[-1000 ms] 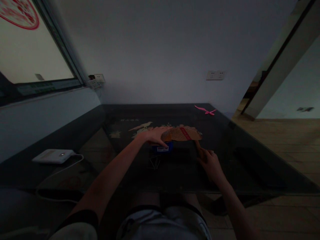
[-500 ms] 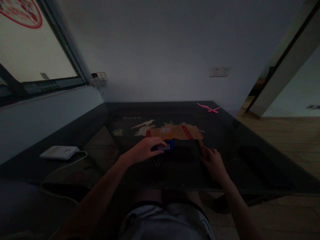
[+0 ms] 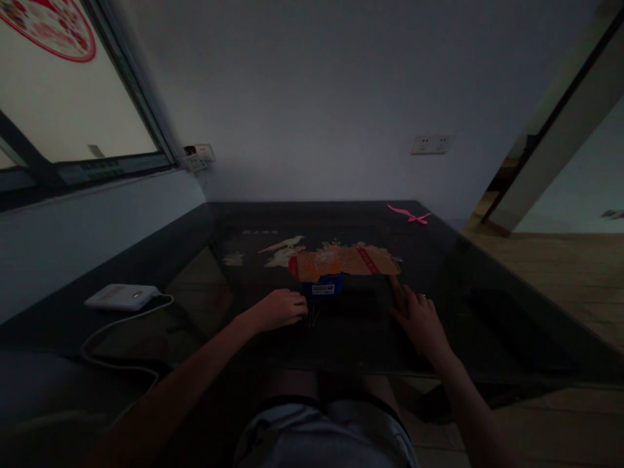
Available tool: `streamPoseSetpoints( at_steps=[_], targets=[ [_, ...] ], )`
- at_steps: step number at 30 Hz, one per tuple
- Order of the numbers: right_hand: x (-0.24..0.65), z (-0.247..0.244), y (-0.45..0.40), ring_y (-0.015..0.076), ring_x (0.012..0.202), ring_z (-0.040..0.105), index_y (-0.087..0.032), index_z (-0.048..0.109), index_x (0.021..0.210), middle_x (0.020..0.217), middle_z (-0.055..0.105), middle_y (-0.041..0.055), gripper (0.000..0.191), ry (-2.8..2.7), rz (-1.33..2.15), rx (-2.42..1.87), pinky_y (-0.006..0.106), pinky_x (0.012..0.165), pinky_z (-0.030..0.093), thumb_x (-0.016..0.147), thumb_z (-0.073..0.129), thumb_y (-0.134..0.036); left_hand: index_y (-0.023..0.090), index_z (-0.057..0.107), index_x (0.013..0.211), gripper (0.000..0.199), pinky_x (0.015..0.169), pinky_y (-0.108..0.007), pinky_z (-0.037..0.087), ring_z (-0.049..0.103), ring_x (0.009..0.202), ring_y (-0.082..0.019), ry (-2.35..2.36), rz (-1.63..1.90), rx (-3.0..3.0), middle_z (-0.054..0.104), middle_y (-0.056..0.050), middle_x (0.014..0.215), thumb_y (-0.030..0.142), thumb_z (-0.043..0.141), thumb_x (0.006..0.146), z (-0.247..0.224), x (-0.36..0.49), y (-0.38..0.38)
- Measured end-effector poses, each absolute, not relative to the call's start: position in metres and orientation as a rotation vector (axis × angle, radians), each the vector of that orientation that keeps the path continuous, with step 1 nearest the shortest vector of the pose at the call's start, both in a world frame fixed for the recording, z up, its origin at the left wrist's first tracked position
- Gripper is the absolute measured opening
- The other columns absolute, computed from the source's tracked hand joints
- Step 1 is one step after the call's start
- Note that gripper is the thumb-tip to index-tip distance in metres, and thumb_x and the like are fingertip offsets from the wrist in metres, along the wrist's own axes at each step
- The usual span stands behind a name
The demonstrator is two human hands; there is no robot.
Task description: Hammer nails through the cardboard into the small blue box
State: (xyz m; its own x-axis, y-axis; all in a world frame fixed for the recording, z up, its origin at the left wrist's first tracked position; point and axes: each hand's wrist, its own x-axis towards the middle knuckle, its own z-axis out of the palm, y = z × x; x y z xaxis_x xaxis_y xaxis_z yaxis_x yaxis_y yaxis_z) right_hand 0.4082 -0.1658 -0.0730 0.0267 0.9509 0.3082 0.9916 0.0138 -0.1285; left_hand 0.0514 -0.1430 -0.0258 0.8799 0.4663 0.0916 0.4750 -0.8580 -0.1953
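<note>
Over the last second the left hand has come down off the brown patterned piece and now sits by the thin sticks on the dark surface, its fingers curled; I can't tell whether it grips one. The right hand grasps the wooden handle. The brown piece lies just above the blue box. Its red band's lettering and the box's white label are too small to read.

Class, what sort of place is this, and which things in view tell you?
Probably a room in a home: it has a dark table, wall sockets, and a red decoration at the window.
</note>
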Motion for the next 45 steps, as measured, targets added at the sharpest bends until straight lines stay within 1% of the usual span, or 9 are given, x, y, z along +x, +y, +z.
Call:
streamPoseSetpoints(
  at_steps=[5, 10, 16, 24, 27, 31, 40, 42, 45],
  targets=[
    [0.406, -0.067, -0.163, 0.033, 0.104, 0.055, 0.001, 0.04, 0.133, 0.114, 0.059, 0.0235, 0.059, -2.095, -0.18, -2.091, 0.039, 0.091, 0.039, 0.089, 0.044, -0.039, 0.018, 0.057, 0.084, 0.005, 0.065, -0.027, 0.037, 0.057, 0.077, -0.014, -0.584, -0.064, -2.78, 0.064, -0.004, 0.084, 0.017, 0.052, 0.084, -0.028, 0.05, -0.139],
    [0.406, -0.058, -0.162, 0.0322, 0.103, 0.058, 0.0, 0.037, 0.136, 0.113, 0.059, 0.0233, 0.057, -2.123, -0.058, -2.142, 0.037, 0.085, 0.044, 0.091, 0.042, -0.036, 0.017, 0.059, 0.085, 0.009, 0.066, -0.027, 0.039, 0.058, 0.075, -0.014, -0.666, -0.299, -2.809, 0.065, -0.004, 0.08, 0.016, 0.05, 0.084, -0.026, 0.044, -0.146],
    [0.41, -0.048, -0.161, 0.0298, 0.098, 0.062, -0.005, 0.042, 0.129, 0.11, 0.061, 0.0223, 0.046, -2.197, 0.054, -2.194, 0.035, 0.076, 0.047, 0.092, 0.04, -0.032, 0.019, 0.062, 0.095, 0.015, 0.079, -0.027, 0.047, 0.061, 0.084, -0.014, -1.033, -1.158, -2.858, 0.067, -0.004, 0.089, 0.019, 0.052, 0.084, -0.001, 0.046, -0.163],
    [0.424, -0.038, -0.149, 0.0263, 0.095, 0.065, -0.007, 0.049, 0.111, 0.102, 0.063, 0.0214, 0.024, -2.292, 0.115, -2.186, 0.032, 0.074, 0.045, 0.091, 0.039, -0.015, 0.015, 0.063, 0.086, 0.012, 0.071, -0.026, 0.054, 0.066, 0.073, -0.014, -1.477, -2.176, -2.371, 0.069, -0.004, 0.081, 0.024, 0.06, 0.077, 0.014, 0.072, -0.093],
    [0.432, -0.035, -0.146, 0.029, 0.093, 0.065, -0.007, 0.047, 0.109, 0.099, 0.064, 0.0208, 0.023, -2.262, 0.112, -2.236, 0.034, 0.071, 0.044, 0.087, 0.041, -0.011, 0.015, 0.064, 0.085, 0.012, 0.072, -0.028, 0.054, 0.067, 0.074, -0.015, -1.529, -2.199, -2.322, 0.069, -0.005, 0.081, 0.022, 0.06, 0.076, 0.001, 0.08, -0.072],
    [0.444, -0.035, -0.144, 0.0299, 0.088, 0.067, -0.01, 0.047, 0.11, 0.096, 0.066, 0.0192, 0.023, -2.215, 0.136, -2.27, 0.035, 0.068, 0.044, 0.088, 0.041, -0.015, 0.015, 0.064, 0.085, 0.012, 0.074, -0.03, 0.055, 0.067, 0.076, -0.016, -1.573, -2.146, -2.281, 0.069, -0.006, 0.083, 0.023, 0.06, 0.077, -0.017, 0.082, -0.065],
    [0.469, -0.034, -0.131, 0.0295, 0.092, 0.064, -0.008, 0.056, 0.105, 0.103, 0.065, 0.0214, 0.025, -2.075, 0.422, -2.156, 0.035, 0.072, 0.044, 0.083, 0.044, -0.01, 0.015, 0.063, 0.084, 0.009, 0.071, -0.03, 0.055, 0.066, 0.073, -0.016, -1.536, -2.05, -2.347, 0.069, -0.005, 0.083, 0.022, 0.059, 0.079, -0.023, 0.087, -0.065],
    [0.47, -0.029, -0.131, 0.0254, 0.088, 0.064, -0.01, 0.057, 0.1, 0.098, 0.066, 0.0173, 0.023, -2.003, 0.511, -2.107, 0.032, 0.07, 0.046, 0.081, 0.044, -0.01, 0.015, 0.063, 0.084, 0.009, 0.071, -0.03, 0.054, 0.066, 0.073, -0.016, -1.534, -1.997, -2.351, 0.069, -0.005, 0.083, 0.021, 0.058, 0.08, -0.023, 0.087, -0.066],
    [0.469, -0.017, -0.135, 0.0175, 0.06, 0.062, -0.013, 0.055, 0.096, 0.071, 0.063, 0.0053, 0.019, -1.878, 0.684, -2.045, 0.027, 0.052, 0.045, 0.08, 0.044, -0.015, 0.016, 0.064, 0.085, 0.009, 0.072, -0.03, 0.054, 0.066, 0.074, -0.016, -1.554, -1.935, -2.362, 0.07, -0.006, 0.085, 0.02, 0.057, 0.08, -0.022, 0.087, -0.068]
  ],
)
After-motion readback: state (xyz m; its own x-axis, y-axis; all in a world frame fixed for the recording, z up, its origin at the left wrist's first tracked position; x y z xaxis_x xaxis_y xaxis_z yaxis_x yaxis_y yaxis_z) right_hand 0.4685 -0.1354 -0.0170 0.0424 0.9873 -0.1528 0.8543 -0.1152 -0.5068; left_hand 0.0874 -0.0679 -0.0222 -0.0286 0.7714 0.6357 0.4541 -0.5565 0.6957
